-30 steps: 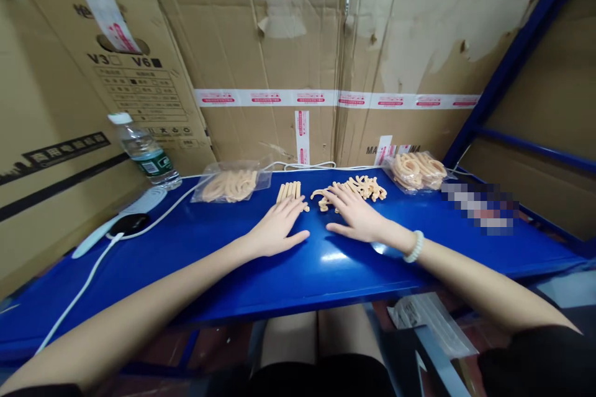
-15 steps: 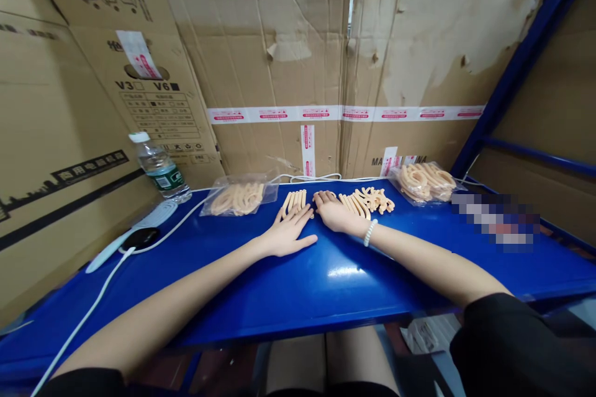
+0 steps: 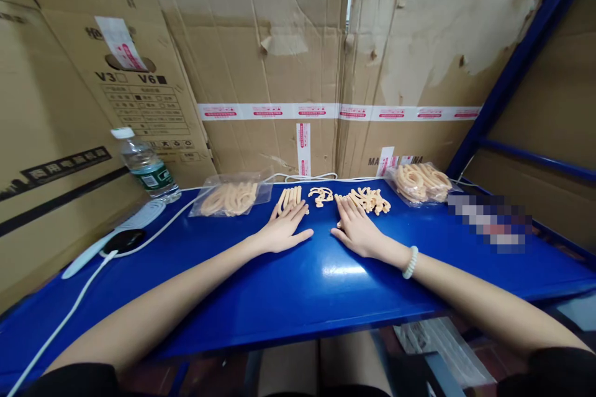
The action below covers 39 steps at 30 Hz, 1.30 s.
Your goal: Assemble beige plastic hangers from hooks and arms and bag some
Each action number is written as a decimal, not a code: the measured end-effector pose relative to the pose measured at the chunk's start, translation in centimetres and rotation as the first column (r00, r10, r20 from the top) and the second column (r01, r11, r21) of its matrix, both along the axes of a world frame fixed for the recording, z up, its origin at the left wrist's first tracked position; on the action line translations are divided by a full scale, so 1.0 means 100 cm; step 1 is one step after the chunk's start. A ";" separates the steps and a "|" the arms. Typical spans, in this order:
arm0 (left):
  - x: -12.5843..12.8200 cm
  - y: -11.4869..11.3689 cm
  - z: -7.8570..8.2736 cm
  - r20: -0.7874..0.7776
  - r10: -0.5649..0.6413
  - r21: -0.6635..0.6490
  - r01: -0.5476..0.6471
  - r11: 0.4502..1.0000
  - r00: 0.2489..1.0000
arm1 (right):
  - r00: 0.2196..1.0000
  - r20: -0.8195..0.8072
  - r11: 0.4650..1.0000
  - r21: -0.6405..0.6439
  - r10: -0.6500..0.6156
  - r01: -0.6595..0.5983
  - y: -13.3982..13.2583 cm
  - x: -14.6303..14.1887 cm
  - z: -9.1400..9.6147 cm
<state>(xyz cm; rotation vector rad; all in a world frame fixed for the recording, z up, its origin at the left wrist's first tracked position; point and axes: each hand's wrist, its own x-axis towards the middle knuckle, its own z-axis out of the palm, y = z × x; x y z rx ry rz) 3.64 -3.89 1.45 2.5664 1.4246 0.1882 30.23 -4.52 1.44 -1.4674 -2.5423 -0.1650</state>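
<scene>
My left hand (image 3: pixel 282 230) lies flat with fingers apart over the near ends of a row of straight beige pieces (image 3: pixel 292 194). On the other side my right hand (image 3: pixel 357 228), also flat and open, covers part of another beige row, whose ends show around the fingers. Right beside it is a jumbled pile of curved beige pieces (image 3: pixel 375 200). Between the two hands, a little further back, several thin curved pieces (image 3: pixel 321 195) lie loose on the blue table (image 3: pixel 279 285). Whatever is under my palms is hidden.
A clear bag of beige rings (image 3: pixel 228 197) lies at the back left, another bag (image 3: pixel 421 183) at the back right. A water bottle (image 3: pixel 148 167), a pale blue brush (image 3: pixel 139 216) and a white cable (image 3: pixel 84 291) are on the left. Cardboard (image 3: pixel 270 74) walls the back.
My right hand has moved right and toward me, off the middle pieces and onto the right row, uncovering the thin curved pieces. My left hand stays on its row.
</scene>
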 end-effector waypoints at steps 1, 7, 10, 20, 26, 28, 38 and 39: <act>0.001 0.001 0.000 0.002 0.002 0.000 -0.002 1.000 1.000 | 1.000 0.019 1.000 -0.015 -0.004 0.004 0.001 0.000 -0.005; 0.008 0.013 0.003 -0.006 0.016 -0.015 -0.016 1.000 1.000 | 1.000 0.026 0.997 -0.078 -0.005 0.007 0.042 -0.010 -0.008; 0.010 0.020 0.002 -0.003 0.031 0.015 -0.031 0.999 1.000 | 1.000 0.009 0.997 -0.075 0.016 -0.015 0.061 -0.008 0.000; 0.009 0.023 -0.004 0.001 0.024 0.038 -0.024 0.999 1.000 | 0.997 -0.027 0.990 0.122 0.077 -0.073 0.064 0.083 0.015; 0.012 0.023 0.001 0.004 0.034 0.008 -0.034 0.999 0.999 | 1.000 0.008 0.999 0.045 0.027 -0.027 0.078 0.109 -0.004; 0.013 0.025 0.002 0.005 0.040 0.004 -0.040 0.999 0.999 | 1.000 0.001 0.999 0.049 0.002 -0.002 0.091 0.109 -0.003; 0.013 0.035 -0.006 0.171 0.079 0.092 -0.096 0.991 0.982 | 0.993 -0.093 0.986 0.138 -0.077 0.089 0.095 0.107 0.005; 0.010 0.035 -0.006 0.189 0.085 0.107 -0.107 0.988 0.978 | 0.990 -0.115 0.982 0.164 -0.077 0.096 0.091 0.105 0.009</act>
